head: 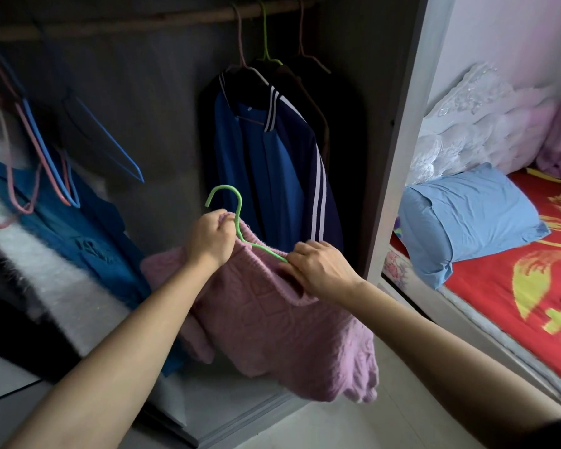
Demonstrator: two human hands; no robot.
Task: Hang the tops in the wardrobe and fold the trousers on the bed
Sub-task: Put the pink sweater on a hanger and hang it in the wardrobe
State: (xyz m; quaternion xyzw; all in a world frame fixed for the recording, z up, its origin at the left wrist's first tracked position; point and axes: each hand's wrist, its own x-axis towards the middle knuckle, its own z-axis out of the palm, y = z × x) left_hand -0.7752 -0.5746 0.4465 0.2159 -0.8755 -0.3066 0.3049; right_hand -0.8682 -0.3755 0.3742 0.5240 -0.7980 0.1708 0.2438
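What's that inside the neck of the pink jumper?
A green hanger: its hook and one arm show above the pink jumper; its other arm is hidden by the knit and the left hand.

Left grip (209, 239) clutching collar of pink sweater (272, 325) beside neck of green hanger (239, 209), right grip (318, 268) pinching sweater over hanger's arm, blue jacket (266, 176) hanging from wardrobe rail (143, 20) behind, pillow (467, 215) on bed (499, 286) at right

Sweater (272, 312) on hanger (259, 246) before wardrobe (162, 124), jacket (266, 176) hanging behind, bed (499, 286) to the right, pillow (467, 215) on it
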